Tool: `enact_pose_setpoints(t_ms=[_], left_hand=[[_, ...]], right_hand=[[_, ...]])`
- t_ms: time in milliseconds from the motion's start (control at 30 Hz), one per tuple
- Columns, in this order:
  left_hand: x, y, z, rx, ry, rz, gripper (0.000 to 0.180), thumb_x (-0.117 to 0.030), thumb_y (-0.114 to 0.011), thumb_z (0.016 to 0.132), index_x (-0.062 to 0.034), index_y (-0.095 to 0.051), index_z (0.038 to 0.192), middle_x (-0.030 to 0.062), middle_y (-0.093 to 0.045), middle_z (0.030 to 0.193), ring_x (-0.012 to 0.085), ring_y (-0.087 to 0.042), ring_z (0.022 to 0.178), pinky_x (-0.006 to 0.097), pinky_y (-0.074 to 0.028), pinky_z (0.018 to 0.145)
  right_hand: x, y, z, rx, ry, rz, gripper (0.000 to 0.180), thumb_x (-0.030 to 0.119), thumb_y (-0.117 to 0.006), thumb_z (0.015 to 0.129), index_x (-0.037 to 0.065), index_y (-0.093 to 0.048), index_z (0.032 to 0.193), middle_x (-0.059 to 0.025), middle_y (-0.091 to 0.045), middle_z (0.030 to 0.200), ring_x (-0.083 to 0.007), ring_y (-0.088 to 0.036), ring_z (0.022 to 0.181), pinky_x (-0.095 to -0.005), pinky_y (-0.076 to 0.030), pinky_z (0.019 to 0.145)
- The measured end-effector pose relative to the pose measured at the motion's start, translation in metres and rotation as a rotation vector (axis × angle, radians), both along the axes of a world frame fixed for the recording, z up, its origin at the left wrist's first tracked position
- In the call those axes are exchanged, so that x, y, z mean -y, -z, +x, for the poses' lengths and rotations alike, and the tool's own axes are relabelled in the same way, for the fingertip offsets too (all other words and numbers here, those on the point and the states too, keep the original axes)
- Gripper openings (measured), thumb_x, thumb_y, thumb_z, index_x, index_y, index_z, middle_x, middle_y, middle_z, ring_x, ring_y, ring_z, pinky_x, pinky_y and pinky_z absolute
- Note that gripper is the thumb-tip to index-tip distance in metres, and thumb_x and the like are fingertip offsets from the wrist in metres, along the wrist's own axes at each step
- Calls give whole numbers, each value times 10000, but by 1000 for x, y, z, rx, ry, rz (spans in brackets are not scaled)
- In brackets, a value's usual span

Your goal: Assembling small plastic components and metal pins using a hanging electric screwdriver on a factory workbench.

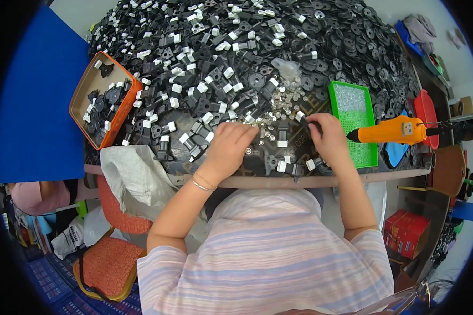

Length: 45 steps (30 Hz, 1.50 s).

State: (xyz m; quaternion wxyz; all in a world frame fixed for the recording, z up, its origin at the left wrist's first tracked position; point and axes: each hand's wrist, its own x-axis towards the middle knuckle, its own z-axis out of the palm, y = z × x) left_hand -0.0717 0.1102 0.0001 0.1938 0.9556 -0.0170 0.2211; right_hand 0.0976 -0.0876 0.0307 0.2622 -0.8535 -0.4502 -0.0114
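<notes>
My left hand [229,146] reaches over the table with its fingertips drawn together at the edge of a heap of small silvery metal pieces [278,111]; what they pinch, if anything, is hidden. My right hand [330,137] grips a black plastic part with a white cap [300,116], held between thumb and fingers just right of the metal pieces. Between my hands stands another black part with a white end [283,134]. Several similar parts [289,167] lie near the table's front edge.
A large mound of black parts and discs [236,47] covers the table's back. Left stands an orange-rimmed tray [122,113] beside a white sack [134,173]. Right are a green tray [374,142] of small clear pieces, an orange electric screwdriver [394,131] partly over it, and a red basin [424,105].
</notes>
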Motion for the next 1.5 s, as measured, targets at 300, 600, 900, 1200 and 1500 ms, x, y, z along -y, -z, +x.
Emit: enact_pose_setpoints(t_ms=[300,600,900,1200,1500], left_hand=[[19,-3,-56,-198,-228,-1108,279,-78,-548,856,-2,-501,1121,97,-627,837,150,-591,732,259,-462,665],[30,0,-42,-282,-163,-555,143,-145,-602,794,-29,-629,873,102,-595,773,289,-534,741,373,-431,689],[28,6,-39,-174,-152,-347,120,-83,-630,750,-34,-637,860,82,-580,818,265,-538,789,356,-433,702],[28,9,-43,-112,-143,-338,173,-102,-648,718,-46,-620,879,74,-569,865,257,-523,810,357,-414,717],[31,-2,-39,-62,-70,-340,274,-150,-701,653,-58,-614,896,78,-560,958,270,-516,889,374,-398,774]], right_hand=[[-6,2,11,-382,-318,-189,102,22,-541,727,13,-576,822,-121,-580,763,-269,-559,750,-330,-441,694],[-31,8,-11,-66,-287,-154,364,8,-602,657,92,-568,1009,-111,-492,1143,-302,-497,1013,-384,-395,862],[-14,3,-11,-128,-263,-244,316,36,-672,628,101,-585,925,-66,-527,1142,-278,-507,1009,-378,-379,886],[-19,16,-9,91,-342,-26,186,61,-656,647,102,-581,812,-9,-579,883,-212,-529,905,-356,-382,846],[2,1,-17,-7,-377,0,172,87,-695,612,102,-594,750,-17,-600,859,-223,-541,863,-374,-392,789]])
